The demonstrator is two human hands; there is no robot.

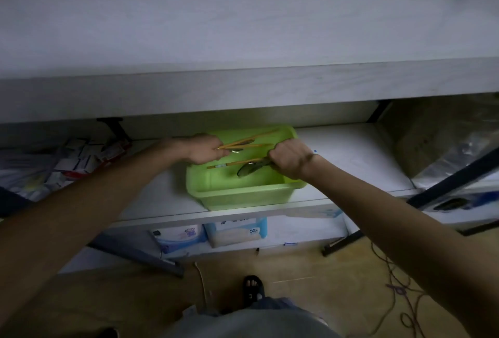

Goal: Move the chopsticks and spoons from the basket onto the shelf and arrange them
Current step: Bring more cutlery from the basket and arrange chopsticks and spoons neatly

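Note:
A green plastic basket (pixel 240 194) stands on the lower white shelf (pixel 351 154), under the wide upper shelf (pixel 243 40). Both hands reach into it. My left hand (pixel 202 150) is closed on wooden chopsticks (pixel 251 139) that point to the far right over the basket. My right hand (pixel 290 158) is closed on the handles of metal spoons (pixel 249 169), whose bowls point left and down into the basket. One more chopstick (pixel 235 163) lies across the basket between the two hands.
Boxes and packets (pixel 78 156) are piled at the left of the lower shelf. Tissue packs (pixel 235 232) sit below it. A plastic-wrapped box (pixel 445 143) stands at the right. Cables (pixel 399 289) trail on the floor; my sandalled foot (pixel 252 287) is below.

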